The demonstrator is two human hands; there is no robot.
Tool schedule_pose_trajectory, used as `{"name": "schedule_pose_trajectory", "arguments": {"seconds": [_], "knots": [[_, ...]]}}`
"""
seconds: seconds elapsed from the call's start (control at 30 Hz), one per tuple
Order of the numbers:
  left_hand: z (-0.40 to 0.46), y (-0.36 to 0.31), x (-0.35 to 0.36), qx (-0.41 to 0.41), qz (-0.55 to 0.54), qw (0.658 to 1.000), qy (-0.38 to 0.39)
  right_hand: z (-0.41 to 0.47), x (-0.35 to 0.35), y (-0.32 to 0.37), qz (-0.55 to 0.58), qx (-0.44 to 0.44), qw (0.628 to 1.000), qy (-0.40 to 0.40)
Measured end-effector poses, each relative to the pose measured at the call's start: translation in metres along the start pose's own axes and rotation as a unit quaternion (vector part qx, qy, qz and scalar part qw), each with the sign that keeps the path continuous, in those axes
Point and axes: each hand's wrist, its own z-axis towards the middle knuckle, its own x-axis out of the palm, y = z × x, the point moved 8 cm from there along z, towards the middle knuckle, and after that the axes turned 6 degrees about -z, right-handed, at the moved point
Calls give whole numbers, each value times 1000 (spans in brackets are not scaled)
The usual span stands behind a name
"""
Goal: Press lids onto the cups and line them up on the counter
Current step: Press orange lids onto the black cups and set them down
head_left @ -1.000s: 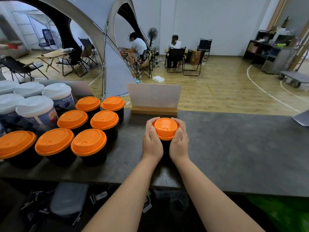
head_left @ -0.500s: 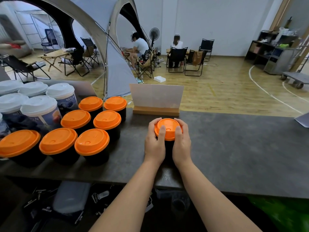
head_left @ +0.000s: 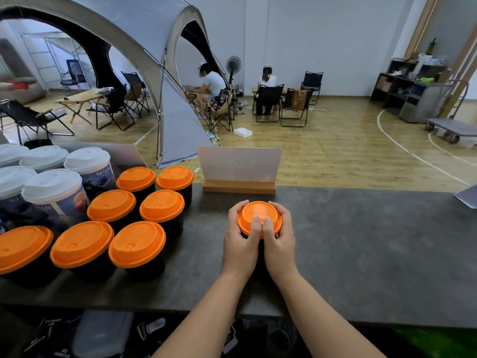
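Observation:
A black cup with an orange lid point(head_left: 259, 212) stands on the dark counter point(head_left: 361, 244), mid-frame. My left hand point(head_left: 240, 241) wraps its left side and my right hand point(head_left: 280, 241) wraps its right side. Both thumbs press side by side on the near part of the lid. The cup body is mostly hidden behind my hands. Several lidded black cups with orange lids point(head_left: 136, 244) stand in rows to the left.
Taller printed cups with white lids point(head_left: 51, 184) crowd the far left. A white card in a wooden stand point(head_left: 238, 174) sits just behind the held cup. The counter's near edge point(head_left: 335, 320) runs below my forearms. A grey sheet corner point(head_left: 467, 196) lies far right.
My thumbs have slid from the lid's sides onto its near top, meeting in the middle. The cup has stayed in place on the counter.

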Motion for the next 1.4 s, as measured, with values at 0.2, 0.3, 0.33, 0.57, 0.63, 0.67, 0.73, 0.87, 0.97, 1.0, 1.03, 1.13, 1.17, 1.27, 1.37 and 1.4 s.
{"name": "schedule_pose_trajectory", "arguments": {"seconds": [0.2,0.3,0.33,0.57,0.63,0.67,0.73,0.87,0.97,1.0,1.03,1.13,1.17,1.27,1.37,1.4], "knots": [[-3,-2,1,-2,-18,1000,0,-3,0,4,1,-1,1000,5],[-3,0,1,-11,-32,999,7,-3,0,6,3,5,1000,6],[-3,0,2,-12,-36,999,8,-4,-1,8,3,7,1000,6],[2,2,-2,-21,-36,999,6,-8,0,11,18,18,1000,2],[0,2,-1,-24,-35,999,11,-8,0,11,22,23,999,5],[0,2,-1,-25,-37,999,12,-8,0,11,25,25,999,8],[0,3,0,-28,-36,999,20,-8,1,10,31,26,999,16],[-1,4,1,-32,-42,998,36,-7,4,9,39,26,999,27],[-1,3,1,-33,-49,997,38,-6,5,7,43,24,998,31],[-1,3,2,-33,-51,997,41,-5,6,7,43,21,998,31],[-1,3,2,-33,-50,997,43,-5,6,7,42,16,999,30],[1,2,1,-24,-38,998,40,-5,7,6,36,7,999,29],[2,2,0,-19,-34,999,36,-5,7,5,38,6,999,27],[4,3,-3,-7,-32,999,15,-3,5,3,75,11,997,26],[3,4,-5,-16,-42,999,0,2,1,-6,119,22,993,13],[3,3,-5,-18,-45,999,-2,3,0,-7,117,22,993,13]]}}
